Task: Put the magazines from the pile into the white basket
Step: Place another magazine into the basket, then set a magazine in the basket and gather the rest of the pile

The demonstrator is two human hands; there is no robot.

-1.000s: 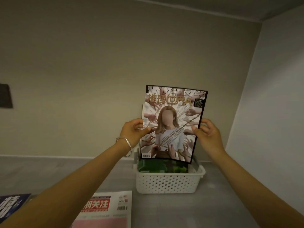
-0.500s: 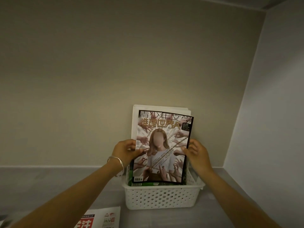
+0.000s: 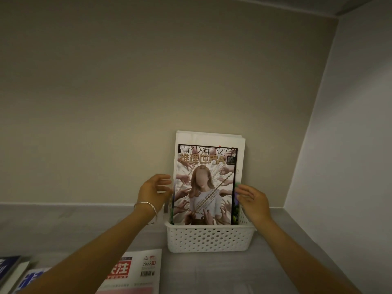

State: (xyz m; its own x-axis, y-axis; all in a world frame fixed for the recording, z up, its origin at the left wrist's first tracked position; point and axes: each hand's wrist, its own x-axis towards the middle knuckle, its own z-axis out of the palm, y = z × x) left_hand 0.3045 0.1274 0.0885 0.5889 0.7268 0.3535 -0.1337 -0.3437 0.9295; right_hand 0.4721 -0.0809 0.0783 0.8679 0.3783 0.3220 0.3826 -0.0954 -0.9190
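Illustrated magazine (image 3: 204,185) stands upright inside white basket (image 3: 209,238).

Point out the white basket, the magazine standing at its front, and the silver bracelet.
white basket (image 3: 209,238), head view, on its perforated front wall.
front magazine (image 3: 204,187), head view, middle of its cover.
silver bracelet (image 3: 148,203), head view, band across the left wrist.

One white perforated plastic basket (image 3: 209,238); three upright magazines (image 3: 204,187) visible inside it; three flat magazines (image 3: 122,270) at the grey counter's (image 3: 63,225) front-left edge; two hands, left hand (image 3: 153,190) and right hand (image 3: 253,203); one silver bangle (image 3: 146,205).
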